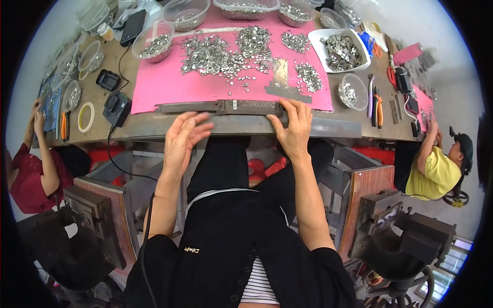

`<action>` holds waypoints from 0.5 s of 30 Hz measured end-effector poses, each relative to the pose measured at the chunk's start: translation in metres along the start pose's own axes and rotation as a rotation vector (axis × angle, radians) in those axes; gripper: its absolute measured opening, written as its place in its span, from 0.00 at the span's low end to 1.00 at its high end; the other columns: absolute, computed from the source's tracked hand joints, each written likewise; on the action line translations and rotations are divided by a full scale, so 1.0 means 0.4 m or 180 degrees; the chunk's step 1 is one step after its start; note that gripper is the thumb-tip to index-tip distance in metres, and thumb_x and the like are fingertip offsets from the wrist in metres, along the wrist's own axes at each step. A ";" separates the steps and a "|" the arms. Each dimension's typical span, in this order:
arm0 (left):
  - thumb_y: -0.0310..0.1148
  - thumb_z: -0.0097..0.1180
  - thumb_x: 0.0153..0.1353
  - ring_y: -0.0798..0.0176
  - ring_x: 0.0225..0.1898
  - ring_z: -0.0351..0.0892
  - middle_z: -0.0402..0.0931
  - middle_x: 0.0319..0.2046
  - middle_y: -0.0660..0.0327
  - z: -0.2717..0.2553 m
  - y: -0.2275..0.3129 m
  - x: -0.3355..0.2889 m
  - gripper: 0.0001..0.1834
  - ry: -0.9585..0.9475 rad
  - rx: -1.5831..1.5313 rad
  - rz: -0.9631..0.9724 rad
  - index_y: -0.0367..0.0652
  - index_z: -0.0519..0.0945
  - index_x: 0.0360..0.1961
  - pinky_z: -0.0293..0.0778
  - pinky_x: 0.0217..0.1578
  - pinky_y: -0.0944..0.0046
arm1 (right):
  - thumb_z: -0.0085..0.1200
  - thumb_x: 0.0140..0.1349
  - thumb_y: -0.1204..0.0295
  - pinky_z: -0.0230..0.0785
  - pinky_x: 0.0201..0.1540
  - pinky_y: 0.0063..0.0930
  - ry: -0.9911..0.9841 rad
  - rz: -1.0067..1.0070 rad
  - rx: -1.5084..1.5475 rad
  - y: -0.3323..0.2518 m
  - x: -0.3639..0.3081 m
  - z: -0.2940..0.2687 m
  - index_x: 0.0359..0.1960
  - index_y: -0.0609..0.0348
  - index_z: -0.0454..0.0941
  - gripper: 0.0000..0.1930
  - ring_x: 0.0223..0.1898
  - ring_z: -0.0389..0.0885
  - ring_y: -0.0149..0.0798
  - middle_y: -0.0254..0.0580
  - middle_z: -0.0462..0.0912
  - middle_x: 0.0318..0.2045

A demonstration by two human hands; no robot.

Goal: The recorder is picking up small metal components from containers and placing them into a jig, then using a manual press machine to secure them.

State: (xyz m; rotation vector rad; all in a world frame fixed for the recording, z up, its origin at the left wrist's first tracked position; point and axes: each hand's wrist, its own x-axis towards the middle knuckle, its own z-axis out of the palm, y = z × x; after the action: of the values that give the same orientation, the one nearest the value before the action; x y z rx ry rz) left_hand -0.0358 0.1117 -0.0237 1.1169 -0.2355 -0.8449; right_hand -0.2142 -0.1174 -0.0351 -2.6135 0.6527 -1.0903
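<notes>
A long dark metal bar (192, 107) with a slotted section (254, 107) lies along the front edge of the pink mat. One small shiny metal piece (234, 104) sits at the left of the slots. My right hand (294, 128) grips the bar's right end, thumb in front and fingers over the top. Just in front of the bar's left part, my left hand (181, 139) hovers with fingers spread and nothing visible in it. Heaps of small silver metal pieces (208, 54) cover the mat (154, 84) beyond.
Clear tubs (154, 43) and a white tray (341, 50) of metal parts stand at the back. Orange-handled pliers (378, 110) lie right; a black charger (117, 108) and tape roll (86, 117) lie left. Co-workers sit on both sides, one in red (36, 177), one in yellow (434, 174).
</notes>
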 end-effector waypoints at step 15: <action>0.31 0.68 0.58 0.54 0.56 0.74 0.79 0.53 0.61 0.166 -0.109 0.104 0.25 0.0139 0.4118 0.3044 0.47 0.78 0.58 0.50 0.68 0.37 | 0.63 0.57 0.77 0.64 0.59 0.42 -0.0316 -0.0753 0.0030 0.024 0.073 -0.011 0.40 0.57 0.81 0.09 0.42 0.81 0.38 0.35 0.83 0.38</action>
State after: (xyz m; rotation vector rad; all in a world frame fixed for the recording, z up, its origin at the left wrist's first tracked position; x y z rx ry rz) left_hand -0.0659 0.0291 -0.0410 1.9152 -1.2776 0.3256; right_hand -0.2023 -0.1404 -0.0177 -2.7689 0.3224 -1.0128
